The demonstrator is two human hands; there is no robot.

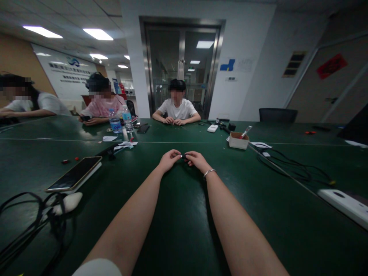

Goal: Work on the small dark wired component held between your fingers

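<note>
Out in front of me over the green table, both my hands meet at a small black piece with a whitish end. My left hand is closed in a pinch at the whitish end. The dark end sits between the thumb and fingers of my right hand, which wears a silver bracelet at the wrist. Fingertips cover much of the piece, and it is too small for me to tell its kind.
At left lie a phone, a white mouse-like object and black cables. Two water bottles stand farther back. A small box, more cables and a white power strip are at right. Several people sit around the table.
</note>
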